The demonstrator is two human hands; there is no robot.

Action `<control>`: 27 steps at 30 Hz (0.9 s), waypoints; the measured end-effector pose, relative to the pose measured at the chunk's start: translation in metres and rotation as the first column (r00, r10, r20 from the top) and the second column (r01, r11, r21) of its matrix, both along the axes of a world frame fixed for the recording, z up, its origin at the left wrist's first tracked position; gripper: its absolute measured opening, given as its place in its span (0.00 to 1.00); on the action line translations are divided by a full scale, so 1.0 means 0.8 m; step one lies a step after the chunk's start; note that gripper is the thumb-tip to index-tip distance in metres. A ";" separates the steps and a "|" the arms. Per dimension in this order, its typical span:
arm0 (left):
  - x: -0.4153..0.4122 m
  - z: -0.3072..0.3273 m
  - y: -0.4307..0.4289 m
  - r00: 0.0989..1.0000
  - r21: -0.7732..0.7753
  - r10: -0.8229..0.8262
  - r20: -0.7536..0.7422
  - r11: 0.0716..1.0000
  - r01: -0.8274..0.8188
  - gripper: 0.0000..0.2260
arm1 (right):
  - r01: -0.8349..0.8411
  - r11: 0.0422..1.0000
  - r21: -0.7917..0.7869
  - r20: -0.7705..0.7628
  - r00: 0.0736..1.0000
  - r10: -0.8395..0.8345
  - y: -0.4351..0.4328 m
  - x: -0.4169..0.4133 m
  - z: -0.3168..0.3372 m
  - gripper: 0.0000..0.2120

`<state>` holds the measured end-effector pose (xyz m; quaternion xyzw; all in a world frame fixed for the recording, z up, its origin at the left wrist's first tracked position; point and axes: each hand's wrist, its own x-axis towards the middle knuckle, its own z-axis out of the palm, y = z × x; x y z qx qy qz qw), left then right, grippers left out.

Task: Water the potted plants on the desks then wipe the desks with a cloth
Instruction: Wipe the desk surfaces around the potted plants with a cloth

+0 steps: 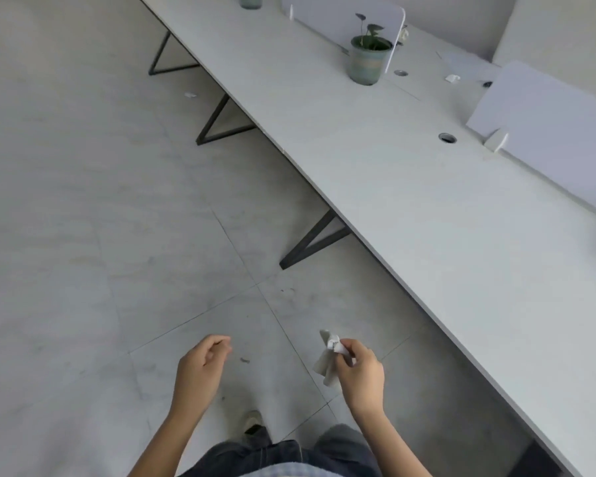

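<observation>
In the head view, the person stands on a pale tiled floor [117, 201] beside a long white bench [410, 187] that runs diagonally from the upper left to the lower right. The right hand [360, 371] is low in the picture, over the floor and short of the bench's near edge; its fingers [346, 349] are pinched closed on a small crumpled white cloth [327, 361]. The cloth is held near its top, a little bunch sticking up above the fingers while the rest hangs down below them, so its long axis is close to vertical with a slight tilt, the lower end pointing toward the floor. The left hand [200, 368] is level with the right and well apart from it to the left; its fingers [221, 342] are loosely curled and hold nothing. Far ahead of both hands, up and to the right of the cloth, a potted plant [369, 55] stands upright on the bench in a ribbed blue-green pot, its few thin stems and round leaves rising straight up; it sits just in front of a white divider panel [341, 15]. A second similar pot [251, 0] is cut off at the top edge farther along. Two round cable holes [447, 138] lie in the bench between the plant and a nearer panel [551, 129] at the right. Below the hands, dark jeans [289, 456] and one light shoe [252, 420] show.
</observation>
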<state>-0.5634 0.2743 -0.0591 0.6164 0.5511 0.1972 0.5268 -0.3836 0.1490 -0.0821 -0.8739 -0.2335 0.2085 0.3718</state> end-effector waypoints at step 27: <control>0.216 -0.014 0.448 0.998 -0.086 0.067 -0.019 0.994 -0.068 0.11 | -0.089 0.995 0.051 -0.072 0.993 0.092 0.506 0.226 0.026 0.06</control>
